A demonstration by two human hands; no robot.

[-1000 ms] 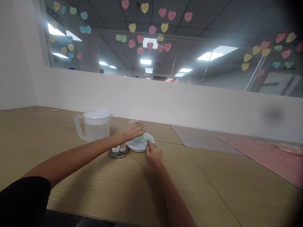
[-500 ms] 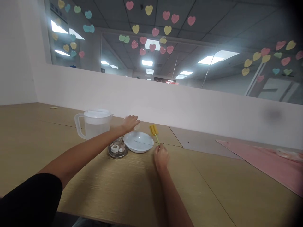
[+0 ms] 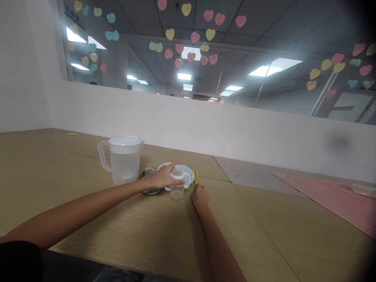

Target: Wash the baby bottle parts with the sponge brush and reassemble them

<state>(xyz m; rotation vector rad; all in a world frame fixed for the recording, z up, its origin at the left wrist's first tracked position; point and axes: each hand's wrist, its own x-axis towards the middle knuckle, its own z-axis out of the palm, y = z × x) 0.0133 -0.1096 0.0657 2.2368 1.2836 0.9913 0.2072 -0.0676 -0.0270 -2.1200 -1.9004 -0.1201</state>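
Note:
My left hand (image 3: pixel 165 177) is wrapped round a clear baby bottle (image 3: pixel 177 192) with white side handles and red print. The bottle is upright in front of a shallow white bowl (image 3: pixel 189 171), which it partly hides. In my right hand (image 3: pixel 201 197), closed near the bowl's right side, is a bottle brush (image 3: pixel 196 174) with a yellow sponge head and a green handle. Left of the bottle sits a round metal tray (image 3: pixel 150 192) with small parts on it, partly covered by my left forearm.
A lidded translucent pitcher (image 3: pixel 124 164) stands on the wooden table (image 3: pixel 141 235), left of the tray. A pink cloth (image 3: pixel 331 201) lies to the far right. Behind the table runs a white wall (image 3: pixel 176 121) below a window with heart-shaped notes.
My left hand has come nearer from behind the bowl, bringing the baby bottle in front of it. The brush head has dropped lower, while my right hand has stayed almost in place.

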